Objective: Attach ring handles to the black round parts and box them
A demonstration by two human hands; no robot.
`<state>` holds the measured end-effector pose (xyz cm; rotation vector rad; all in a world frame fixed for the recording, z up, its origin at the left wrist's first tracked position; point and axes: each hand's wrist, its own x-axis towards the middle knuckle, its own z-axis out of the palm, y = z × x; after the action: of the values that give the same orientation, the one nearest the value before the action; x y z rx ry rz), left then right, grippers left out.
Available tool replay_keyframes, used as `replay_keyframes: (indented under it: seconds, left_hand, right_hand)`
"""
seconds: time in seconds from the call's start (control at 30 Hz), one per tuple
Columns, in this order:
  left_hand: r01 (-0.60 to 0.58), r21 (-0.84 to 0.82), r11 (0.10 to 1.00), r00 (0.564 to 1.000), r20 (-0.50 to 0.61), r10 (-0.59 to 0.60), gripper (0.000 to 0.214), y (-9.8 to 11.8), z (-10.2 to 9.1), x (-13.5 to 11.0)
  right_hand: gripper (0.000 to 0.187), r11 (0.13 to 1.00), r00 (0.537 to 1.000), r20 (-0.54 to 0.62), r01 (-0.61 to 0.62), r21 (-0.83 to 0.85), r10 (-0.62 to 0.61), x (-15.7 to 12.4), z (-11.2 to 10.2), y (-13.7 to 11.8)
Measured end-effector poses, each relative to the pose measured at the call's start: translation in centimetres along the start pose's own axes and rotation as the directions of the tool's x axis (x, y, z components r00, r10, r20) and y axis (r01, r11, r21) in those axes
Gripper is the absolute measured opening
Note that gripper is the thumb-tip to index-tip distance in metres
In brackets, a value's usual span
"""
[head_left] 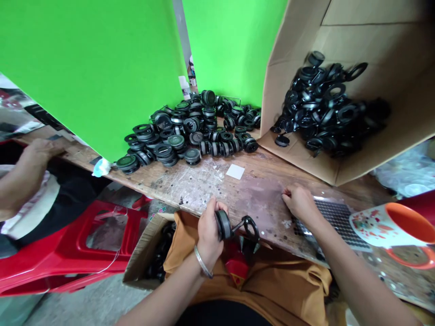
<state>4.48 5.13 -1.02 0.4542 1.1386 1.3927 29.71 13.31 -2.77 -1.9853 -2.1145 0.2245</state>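
My left hand [209, 228] is closed round a black round part [224, 224] at the near edge of the wooden bench [251, 190]; a black ring-shaped piece [250, 226] sticks out beside it. My right hand [299, 201] rests on the bench with its fingers curled, pinching at the surface next to a perforated metal sheet [335, 217]. What it pinches is too small to make out. A heap of black round parts [190, 129] lies further back on the bench.
A cardboard box [340, 167] tipped on its side holds more black parts at the right. An orange-lined mug [390, 226] stands by my right arm. Another person's hand [37, 149] rests at the left, above a red plastic stool [68, 253]. Green screens stand behind.
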Motion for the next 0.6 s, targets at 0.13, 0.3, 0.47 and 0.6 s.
replay_keyframes:
  seconds: [0.13, 0.3, 0.47, 0.6]
  left_hand:
    - [0.015, -0.01, 1.0, 1.0, -0.022, -0.015, 0.042, 0.0, 0.1, 0.1]
    - [-0.002, -0.02, 1.0, 0.999, -0.041, 0.001, 0.041, 0.2, 0.1, -0.1]
    - [-0.016, 0.027, 1.0, 0.996, -0.086, 0.018, 0.042, 0.3, -0.2, -0.3]
    - [-0.053, 0.127, 0.99, 0.994, -0.086, 0.064, 0.047, 0.8, -0.1, -0.9]
  right_hand:
    - [0.016, 0.999, 0.999, 0.047, -0.014, -0.051, 0.016, 0.6, 0.3, -0.1]
    - [0.017, 0.993, 1.0, -0.016, -0.006, -0.118, 0.004, -0.2, 0.3, -0.7]
    - [0.012, 0.986, 0.955, -0.249, 0.166, 0.0, -0.161, -4.0, -0.6, -4.1]
    - [0.004, 0.819, 0.863, -0.343, 0.478, 0.318, -0.37, -7.4, -1.9, -8.4]
